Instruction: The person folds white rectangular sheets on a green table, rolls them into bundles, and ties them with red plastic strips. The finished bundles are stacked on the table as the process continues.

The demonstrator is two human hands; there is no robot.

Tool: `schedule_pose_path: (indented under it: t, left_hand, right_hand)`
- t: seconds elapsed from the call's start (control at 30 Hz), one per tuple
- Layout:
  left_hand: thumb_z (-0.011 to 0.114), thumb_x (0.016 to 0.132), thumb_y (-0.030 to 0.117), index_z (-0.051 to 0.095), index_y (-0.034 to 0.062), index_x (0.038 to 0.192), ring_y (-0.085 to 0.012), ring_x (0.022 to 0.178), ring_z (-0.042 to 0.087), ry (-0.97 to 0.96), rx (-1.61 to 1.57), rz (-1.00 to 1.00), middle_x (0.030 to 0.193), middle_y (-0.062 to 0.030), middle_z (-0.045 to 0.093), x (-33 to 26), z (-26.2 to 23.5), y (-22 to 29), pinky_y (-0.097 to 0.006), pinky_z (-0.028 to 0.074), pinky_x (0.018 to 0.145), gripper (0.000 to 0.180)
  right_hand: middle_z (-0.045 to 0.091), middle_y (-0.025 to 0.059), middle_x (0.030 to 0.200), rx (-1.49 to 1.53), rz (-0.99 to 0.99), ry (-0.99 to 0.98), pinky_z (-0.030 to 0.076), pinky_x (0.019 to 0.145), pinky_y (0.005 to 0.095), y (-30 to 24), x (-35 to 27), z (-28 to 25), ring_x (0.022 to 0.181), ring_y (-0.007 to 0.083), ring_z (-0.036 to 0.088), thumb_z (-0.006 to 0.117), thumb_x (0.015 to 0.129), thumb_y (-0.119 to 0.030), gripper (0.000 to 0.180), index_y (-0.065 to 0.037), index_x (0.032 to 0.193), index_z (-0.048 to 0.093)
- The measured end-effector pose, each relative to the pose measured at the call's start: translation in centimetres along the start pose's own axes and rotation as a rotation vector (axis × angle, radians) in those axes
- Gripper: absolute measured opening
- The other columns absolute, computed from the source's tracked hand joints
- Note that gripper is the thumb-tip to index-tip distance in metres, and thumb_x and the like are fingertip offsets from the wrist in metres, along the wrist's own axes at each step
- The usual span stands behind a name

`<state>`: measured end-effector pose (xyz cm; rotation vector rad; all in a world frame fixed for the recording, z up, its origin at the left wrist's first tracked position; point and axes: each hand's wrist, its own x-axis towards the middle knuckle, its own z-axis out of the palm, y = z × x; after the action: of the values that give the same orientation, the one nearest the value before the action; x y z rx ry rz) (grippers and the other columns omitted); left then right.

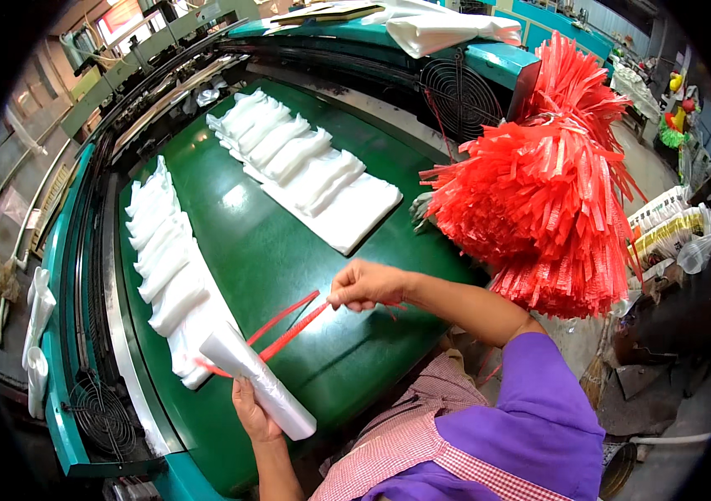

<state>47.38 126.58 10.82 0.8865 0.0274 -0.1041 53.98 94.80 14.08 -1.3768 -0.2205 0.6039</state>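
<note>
A rolled bundle of white plastic bags (268, 392) is in my left hand (254, 411), whose fingers wrap round its lower side. From the bundle a red plastic strip (289, 336) stretches up to my right hand (366, 285), which pinches its end over the green belt. The strip loops around the bundle's upper part. Beyond my left hand lies a left row of overlapping white bag stacks (159, 259). A second row of white bag stacks (297, 159) lies farther off, beyond my right hand.
The green conveyor belt (239, 238) runs between teal machine rails (80, 317). A large bunch of red plastic strips (547, 192) hangs at the right. Round fan guards (461, 90) sit on the frame. More white bags (447, 32) lie on the far rail, and bundles (664, 221) stand at the right.
</note>
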Motion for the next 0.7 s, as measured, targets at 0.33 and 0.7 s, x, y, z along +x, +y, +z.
schedule_pose_path:
  t: [0.33, 0.7]
  left_hand:
    - [0.058, 0.093, 0.016, 0.052, -0.0005, 0.116, -0.0163, 0.076, 0.062, 0.016, 0.01, 0.014, 0.095, -0.0077, 0.063, -1.0, -1.0, 0.9, -0.029, 0.054, 0.066, 0.029]
    - [0.067, 0.085, 0.009, 0.058, -0.0036, 0.108, -0.0132, 0.084, 0.061, -0.201, 0.553, -0.01, 0.097, -0.0052, 0.065, 2.7, 1.3, 0.4, -0.029, 0.049, 0.079, 0.028]
  right_hand:
    - [0.053, -0.0002, 0.066, 0.657, -0.689, 0.745, 0.038, 0.045, 0.0218, -3.5, 0.9, -10.3, 0.052, 0.0072, 0.046, 0.051, 0.092, -0.011, 0.023, -0.003, 0.112, 0.061]
    - [0.063, 0.0184, 0.074, -0.468, -0.378, 0.11, 0.048, 0.068, 0.0424, 5.8, -1.7, 11.5, 0.076, 0.0302, 0.064, 0.054, 0.085, -0.016, 0.019, 0.001, 0.083, 0.061]
